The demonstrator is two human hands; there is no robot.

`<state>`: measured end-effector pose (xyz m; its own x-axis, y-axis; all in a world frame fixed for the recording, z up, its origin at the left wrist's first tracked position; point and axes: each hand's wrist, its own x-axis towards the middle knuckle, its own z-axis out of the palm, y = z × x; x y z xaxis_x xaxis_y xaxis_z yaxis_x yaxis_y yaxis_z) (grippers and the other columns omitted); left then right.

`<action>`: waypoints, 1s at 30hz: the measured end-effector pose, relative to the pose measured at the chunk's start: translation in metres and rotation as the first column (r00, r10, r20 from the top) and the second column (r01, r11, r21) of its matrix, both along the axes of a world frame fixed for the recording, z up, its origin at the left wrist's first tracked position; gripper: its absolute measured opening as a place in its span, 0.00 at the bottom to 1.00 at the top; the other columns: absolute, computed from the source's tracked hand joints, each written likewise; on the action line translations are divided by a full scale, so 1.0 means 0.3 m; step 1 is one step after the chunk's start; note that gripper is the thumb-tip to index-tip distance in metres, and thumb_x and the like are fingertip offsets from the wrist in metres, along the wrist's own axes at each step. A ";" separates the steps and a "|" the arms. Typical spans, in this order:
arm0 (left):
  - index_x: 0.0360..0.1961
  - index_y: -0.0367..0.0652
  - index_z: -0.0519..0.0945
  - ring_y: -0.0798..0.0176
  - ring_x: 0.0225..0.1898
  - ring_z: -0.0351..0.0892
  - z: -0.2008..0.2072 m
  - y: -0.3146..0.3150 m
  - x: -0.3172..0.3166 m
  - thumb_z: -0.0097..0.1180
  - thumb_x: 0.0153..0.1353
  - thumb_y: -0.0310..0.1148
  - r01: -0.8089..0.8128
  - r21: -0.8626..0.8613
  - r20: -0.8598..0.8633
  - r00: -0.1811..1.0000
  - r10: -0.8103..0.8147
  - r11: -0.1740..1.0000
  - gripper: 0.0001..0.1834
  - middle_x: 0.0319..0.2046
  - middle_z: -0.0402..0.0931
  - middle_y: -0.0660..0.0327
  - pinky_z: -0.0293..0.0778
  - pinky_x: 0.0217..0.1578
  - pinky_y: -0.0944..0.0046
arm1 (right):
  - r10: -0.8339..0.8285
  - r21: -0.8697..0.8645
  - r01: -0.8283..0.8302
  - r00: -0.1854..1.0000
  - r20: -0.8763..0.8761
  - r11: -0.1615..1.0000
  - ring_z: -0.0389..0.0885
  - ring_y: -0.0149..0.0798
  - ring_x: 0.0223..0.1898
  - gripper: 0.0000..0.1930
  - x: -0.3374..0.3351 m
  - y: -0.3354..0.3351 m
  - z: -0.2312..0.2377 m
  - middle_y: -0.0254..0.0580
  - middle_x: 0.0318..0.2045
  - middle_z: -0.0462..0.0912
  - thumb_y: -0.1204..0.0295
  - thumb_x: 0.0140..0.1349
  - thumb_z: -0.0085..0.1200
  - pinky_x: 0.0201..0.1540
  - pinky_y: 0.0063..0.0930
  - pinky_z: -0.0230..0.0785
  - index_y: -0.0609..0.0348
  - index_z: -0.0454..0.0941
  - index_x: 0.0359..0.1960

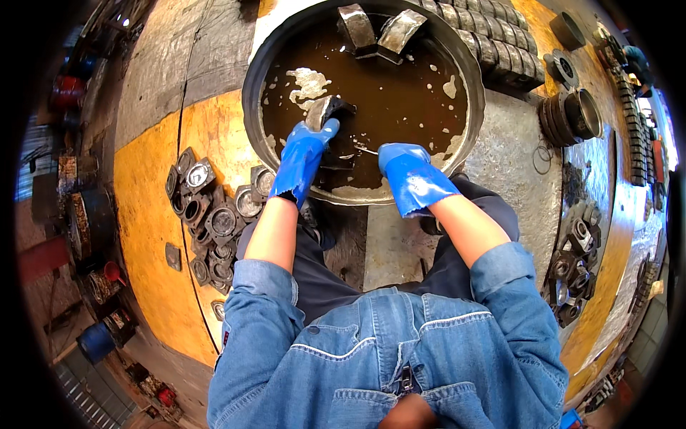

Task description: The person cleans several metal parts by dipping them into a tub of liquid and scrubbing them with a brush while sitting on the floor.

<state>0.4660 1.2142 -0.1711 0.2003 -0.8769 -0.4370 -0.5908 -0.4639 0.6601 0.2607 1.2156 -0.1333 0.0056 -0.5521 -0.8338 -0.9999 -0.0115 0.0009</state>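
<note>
A round metal basin [474, 86] of murky brown liquid stands in front of me. My left hand [306, 149], in a blue rubber glove, is closed around a wet, curved metal piece [320, 113] over the basin's left side. My right hand [406, 163], gloved the same way, is closed in a fist at the near right rim. A thin pale metal rod [366, 149] sticks out of it toward the left; the rest is hidden in the glove. Two more curved metal pieces, one on the left [356, 27] and one on the right [401, 31], lean at the basin's far side.
Stacked curved metal blocks [500, 53] stand beyond the basin's right side. Loose flanged metal rings [214, 222] lie in a heap on the yellow floor at left. Dark metal rings [572, 116] stand at right, and another pile of metal parts [574, 261] lies nearer.
</note>
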 end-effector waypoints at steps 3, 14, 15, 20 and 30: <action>0.52 0.30 0.82 0.60 0.36 0.80 -0.017 0.023 0.038 0.63 0.63 0.59 -0.100 -0.074 -0.285 0.956 0.075 0.992 0.37 0.35 0.82 0.54 0.75 0.40 0.61 | 0.067 -0.129 -0.048 0.987 0.143 0.991 0.86 0.52 0.54 0.18 0.009 0.012 0.031 0.45 0.53 0.87 0.70 0.62 0.58 0.53 0.51 0.79 0.51 0.85 0.55; 0.51 0.28 0.81 0.38 0.55 0.80 0.147 0.050 0.005 0.44 0.72 0.59 -0.053 -0.076 -0.185 0.982 0.038 0.996 0.37 0.49 0.82 0.36 0.72 0.55 0.52 | 0.257 -0.232 -0.237 0.964 0.060 0.944 0.86 0.54 0.54 0.16 -0.088 0.092 0.137 0.46 0.51 0.87 0.70 0.69 0.49 0.53 0.48 0.80 0.52 0.81 0.56; 0.52 0.28 0.81 0.37 0.55 0.80 0.147 0.044 -0.004 0.44 0.73 0.57 -0.059 -0.057 -0.235 0.971 0.044 0.997 0.36 0.49 0.82 0.36 0.72 0.55 0.52 | 0.289 -0.273 -0.274 0.957 0.014 0.922 0.86 0.54 0.54 0.16 -0.123 0.126 0.161 0.47 0.49 0.88 0.70 0.70 0.48 0.52 0.48 0.80 0.52 0.81 0.56; 0.48 0.29 0.82 0.47 0.45 0.81 0.016 0.048 0.060 0.46 0.73 0.52 -0.001 -0.256 -0.185 0.982 -0.048 0.967 0.30 0.41 0.83 0.43 0.73 0.49 0.54 | 0.614 -0.495 -0.590 0.778 -0.137 0.638 0.88 0.45 0.34 0.08 -0.217 0.302 0.102 0.39 0.33 0.88 0.67 0.66 0.53 0.30 0.49 0.76 0.52 0.84 0.38; 0.49 0.32 0.80 0.37 0.51 0.80 0.073 0.045 0.029 0.41 0.77 0.44 0.065 -0.267 -0.165 0.980 -0.112 0.961 0.24 0.45 0.81 0.37 0.74 0.49 0.51 | 0.618 -0.458 -0.506 0.776 0.127 0.731 0.86 0.53 0.48 0.21 -0.254 0.258 0.226 0.46 0.46 0.86 0.62 0.60 0.63 0.52 0.47 0.78 0.51 0.82 0.54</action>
